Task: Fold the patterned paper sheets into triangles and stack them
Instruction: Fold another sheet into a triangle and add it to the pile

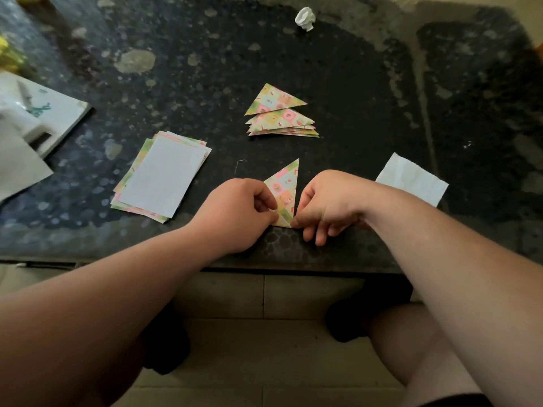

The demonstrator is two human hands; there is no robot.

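A patterned paper triangle (284, 188) lies near the front edge of the dark stone table (338, 118), its tip pointing away from me. My left hand (238, 211) pinches its lower left corner with curled fingers. My right hand (329, 201) pinches the lower right corner, its other fingers hanging over the table. A stack of folded patterned triangles (280, 114) sits farther back, slightly fanned. To the left lies a pile of unfolded patterned sheets (161, 177), white side up.
A white paper napkin (412, 179) lies to the right of my right hand. A crumpled white paper ball (305, 18) sits at the back. White papers and a box (32, 113) occupy the table's left side. The table edge runs just under my wrists.
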